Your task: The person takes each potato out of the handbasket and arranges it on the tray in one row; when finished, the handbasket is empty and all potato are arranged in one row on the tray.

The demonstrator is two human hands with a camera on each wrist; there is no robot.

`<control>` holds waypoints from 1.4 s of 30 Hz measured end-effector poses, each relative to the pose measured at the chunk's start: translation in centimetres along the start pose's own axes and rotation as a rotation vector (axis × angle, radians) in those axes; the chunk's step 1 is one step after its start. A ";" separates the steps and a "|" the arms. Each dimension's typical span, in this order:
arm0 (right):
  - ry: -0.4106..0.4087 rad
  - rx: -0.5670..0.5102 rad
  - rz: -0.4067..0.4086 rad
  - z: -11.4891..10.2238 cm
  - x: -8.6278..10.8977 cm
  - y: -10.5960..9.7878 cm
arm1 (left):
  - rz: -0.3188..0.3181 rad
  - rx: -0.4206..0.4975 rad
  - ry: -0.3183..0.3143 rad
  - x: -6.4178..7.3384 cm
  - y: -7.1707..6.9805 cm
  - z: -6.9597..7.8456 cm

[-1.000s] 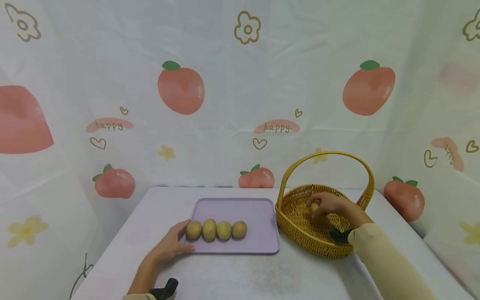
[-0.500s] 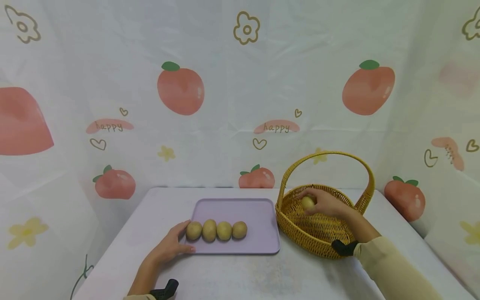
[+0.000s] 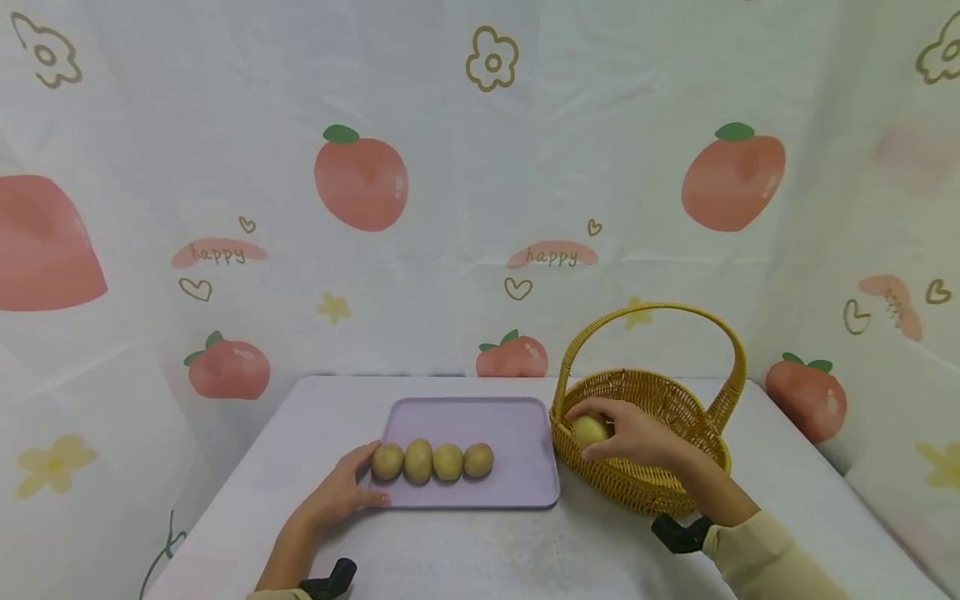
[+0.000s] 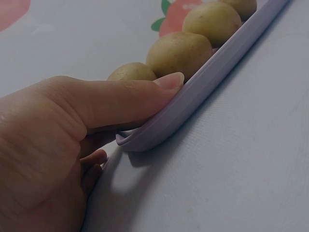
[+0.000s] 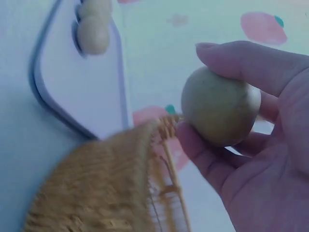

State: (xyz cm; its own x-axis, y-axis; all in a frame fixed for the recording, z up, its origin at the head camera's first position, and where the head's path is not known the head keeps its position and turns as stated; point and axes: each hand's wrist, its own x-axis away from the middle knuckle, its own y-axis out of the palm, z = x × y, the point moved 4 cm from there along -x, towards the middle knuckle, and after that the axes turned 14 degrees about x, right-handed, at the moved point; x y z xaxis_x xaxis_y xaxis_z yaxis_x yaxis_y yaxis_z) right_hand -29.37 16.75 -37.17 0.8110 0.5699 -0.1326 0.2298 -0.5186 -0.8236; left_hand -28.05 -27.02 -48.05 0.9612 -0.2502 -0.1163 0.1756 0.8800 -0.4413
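A potato (image 3: 591,430) is held between the thumb and fingers of my right hand (image 3: 636,433), over the left part of the wicker basket (image 3: 607,477). In the right wrist view this round potato (image 5: 219,108) shows close up, above the basket's rim. My left hand (image 3: 341,487) grips the lilac tray (image 3: 525,454) at its near left corner. The left wrist view shows the thumb (image 4: 140,99) lying over the tray's rim, other fingers behind and partly hidden. Several potatoes (image 3: 418,461) lie side by side in a row on the tray, starting beside the left hand.
The basket's tall arched handle (image 3: 652,307) rises behind the right hand. Tray and basket stand close together on a white-covered table (image 3: 465,550). A printed cloth (image 3: 450,317) hangs behind the table and along both sides.
My right hand has lifted the potato from inside the basket and moved left with it, toward the basket's tray-side rim. The left hand and the tray have stayed where they were.
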 end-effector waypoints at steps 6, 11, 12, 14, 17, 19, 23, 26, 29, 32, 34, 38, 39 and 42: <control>-0.027 -0.096 0.055 -1.1 -0.9 1.7 | -0.001 0.000 -0.003 0.0 0.0 -0.2; -0.050 -0.160 0.089 -2.1 -1.9 3.3 | 0.003 0.007 -0.005 0.1 0.0 0.0; -0.058 -0.170 0.087 -2.2 -2.1 3.7 | 0.005 0.004 -0.008 0.1 0.0 0.0; -0.068 -0.179 0.076 -2.4 -2.5 4.8 | 0.004 0.000 -0.010 0.1 0.0 0.1; -0.069 -0.206 0.051 -2.4 -3.2 6.5 | 0.006 -0.002 -0.013 0.2 0.1 0.2; -0.055 -0.199 0.046 -2.2 -3.7 7.6 | 0.005 -0.005 -0.016 0.2 0.1 0.2; -0.002 -0.138 0.082 -1.4 -5.0 9.6 | 0.003 -0.012 -0.022 0.2 0.0 0.3; 0.042 -0.092 0.126 -0.9 -5.9 10.6 | 0.004 -0.019 -0.021 0.3 0.0 0.3; 0.060 -0.086 0.156 -0.6 -6.4 11.4 | 0.004 -0.013 -0.022 0.2 0.0 0.1; 0.070 -0.091 0.157 -0.3 -6.8 12.1 | -0.002 -0.003 -0.025 0.2 0.1 -0.3; 0.077 -0.086 0.152 0.0 -6.9 12.6 | -0.003 0.005 -0.024 0.2 0.2 -0.4; 0.083 -0.056 0.149 0.3 -7.1 13.1 | -0.003 0.005 -0.010 0.1 0.1 -0.5; 0.081 -0.047 0.152 0.3 -7.2 13.2 | -0.002 0.000 -0.011 0.1 0.1 -0.4; 0.074 -0.034 0.154 0.3 -7.4 13.2 | 0.002 -0.011 -0.010 0.1 -0.1 -0.3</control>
State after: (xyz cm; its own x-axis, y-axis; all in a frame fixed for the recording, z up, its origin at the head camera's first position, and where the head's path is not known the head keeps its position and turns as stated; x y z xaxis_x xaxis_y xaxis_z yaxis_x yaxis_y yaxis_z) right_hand -32.49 5.82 -47.22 0.8750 0.4345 -0.2137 0.1171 -0.6181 -0.7774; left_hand -28.04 -27.23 -48.30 0.9637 -0.2438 -0.1083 0.1710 0.8762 -0.4507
